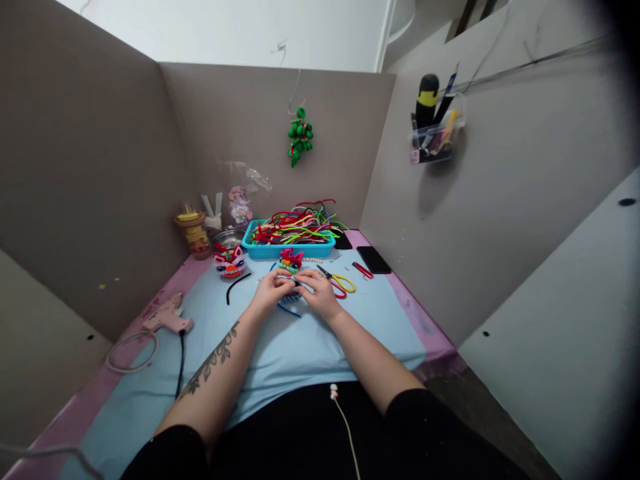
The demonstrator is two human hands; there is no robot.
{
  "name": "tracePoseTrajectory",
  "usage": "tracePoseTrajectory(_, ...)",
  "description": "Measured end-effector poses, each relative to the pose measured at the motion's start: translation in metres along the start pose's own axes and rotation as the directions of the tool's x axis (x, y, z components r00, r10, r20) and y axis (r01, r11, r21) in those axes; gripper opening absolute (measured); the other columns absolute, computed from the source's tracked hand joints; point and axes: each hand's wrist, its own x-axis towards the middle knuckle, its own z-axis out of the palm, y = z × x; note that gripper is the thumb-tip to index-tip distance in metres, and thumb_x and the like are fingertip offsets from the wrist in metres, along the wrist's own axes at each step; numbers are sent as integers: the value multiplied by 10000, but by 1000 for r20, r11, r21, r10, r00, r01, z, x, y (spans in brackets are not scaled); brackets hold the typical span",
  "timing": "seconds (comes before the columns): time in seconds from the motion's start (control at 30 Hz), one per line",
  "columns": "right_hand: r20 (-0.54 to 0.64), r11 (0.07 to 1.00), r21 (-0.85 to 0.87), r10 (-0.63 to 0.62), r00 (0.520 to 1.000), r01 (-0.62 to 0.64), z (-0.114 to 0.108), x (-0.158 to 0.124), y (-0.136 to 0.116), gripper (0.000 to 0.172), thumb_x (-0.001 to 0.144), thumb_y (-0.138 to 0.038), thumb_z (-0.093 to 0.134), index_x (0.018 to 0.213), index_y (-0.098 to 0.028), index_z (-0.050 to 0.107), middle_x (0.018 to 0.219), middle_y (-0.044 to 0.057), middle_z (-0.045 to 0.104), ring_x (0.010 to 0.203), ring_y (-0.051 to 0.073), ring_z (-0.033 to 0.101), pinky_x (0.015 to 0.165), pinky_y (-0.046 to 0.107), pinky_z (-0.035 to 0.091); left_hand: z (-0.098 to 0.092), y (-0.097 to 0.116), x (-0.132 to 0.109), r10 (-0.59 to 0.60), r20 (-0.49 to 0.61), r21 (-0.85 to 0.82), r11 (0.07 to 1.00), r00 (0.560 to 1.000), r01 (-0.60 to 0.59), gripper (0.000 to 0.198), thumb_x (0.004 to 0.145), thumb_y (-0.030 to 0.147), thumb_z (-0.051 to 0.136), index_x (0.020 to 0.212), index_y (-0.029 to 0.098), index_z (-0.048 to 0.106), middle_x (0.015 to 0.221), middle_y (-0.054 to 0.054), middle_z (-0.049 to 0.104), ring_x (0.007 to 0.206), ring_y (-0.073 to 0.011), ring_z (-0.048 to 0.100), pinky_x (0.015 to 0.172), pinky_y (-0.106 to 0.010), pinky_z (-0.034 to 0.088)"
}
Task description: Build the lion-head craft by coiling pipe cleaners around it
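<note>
My left hand [274,289] and my right hand [320,295] meet above the middle of the table, fingers closed around a small pipe-cleaner figure [290,260]. Its top is pink and red, with yellow and pale green below; my fingertips hide its middle. Something small and dark shows between the fingertips, too small to name. A blue pipe cleaner [290,311] sticks out underneath. Right beside my right hand lie scissors [345,283] with red and yellow handles. To the left sits a similar pink, white and orange pipe-cleaner figure [230,263], near a black pipe cleaner [236,288].
A blue tray [287,251] heaped with colourful pipe cleaners stands at the back, beside a metal bowl [227,239] and a cup [195,235]. A pink glue gun [170,316] with its cord lies left. A phone [374,260] and red cutter [363,270] lie right.
</note>
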Motion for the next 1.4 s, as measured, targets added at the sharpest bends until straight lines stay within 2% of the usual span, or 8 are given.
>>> tracePoseTrajectory(0.27,85,997,-15,72,994,-71,-3,-1,5,178,817,-200,577,958,-219,685,934,60,621,878,172,592,766,312,513,-4,-7,1,257,53,403,878,965,-256,230,712,341,669,842,171,583,736,-17,664,661,-141,617,607,-240,451)
tracePoseTrajectory(0.53,21,995,-35,95,995,-95,-4,-1,3,108,814,-213,572,823,-210,680,822,45,625,781,166,582,689,299,497,-16,6,-6,141,135,246,954,981,-171,431,730,389,666,1091,181,557,836,-60,694,767,-183,648,699,-284,480)
tracePoseTrajectory(0.73,-26,980,49,196,980,-194,-7,1,-4,88,801,-225,577,774,-194,654,801,35,615,716,144,559,620,271,472,-22,8,-25,148,416,658,632,897,-409,105,708,271,671,809,241,681,861,-45,665,779,-194,607,708,-270,450)
tracePoseTrajectory(1.0,-25,983,40,178,984,-177,-7,1,-4,84,802,-217,579,767,-186,649,783,33,610,702,141,549,603,262,455,-10,5,-30,120,507,794,320,854,-517,131,813,189,509,801,214,637,832,-70,617,736,-190,578,653,-271,425)
tracePoseTrajectory(1.1,-40,984,25,175,984,-174,-7,0,-4,91,807,-216,570,777,-192,653,787,34,610,720,147,554,620,267,459,-15,16,-25,310,437,779,339,844,-528,133,844,211,482,825,213,614,895,-72,628,859,-206,574,778,-314,433)
tracePoseTrajectory(1.2,-82,984,18,179,981,-178,-7,0,-2,93,805,-218,570,775,-197,655,793,35,612,710,147,552,621,273,458,-21,29,-20,575,191,732,456,795,-506,106,864,241,475,832,204,569,954,-77,633,978,-216,565,899,-363,407)
tracePoseTrajectory(1.33,-129,979,42,203,971,-199,-6,0,-1,85,798,-225,582,765,-200,656,799,35,614,680,140,547,612,271,456,-28,42,-15,734,-284,638,625,617,-450,147,909,292,421,968,200,519,953,-71,619,939,-186,596,875,-338,438)
tracePoseTrajectory(1.4,-124,975,64,220,968,-214,-5,0,-1,84,797,-232,585,767,-202,658,801,36,615,682,142,551,607,271,457,-29,42,-13,774,-297,688,579,559,-438,160,902,309,440,973,198,531,921,-63,622,892,-179,602,863,-331,444)
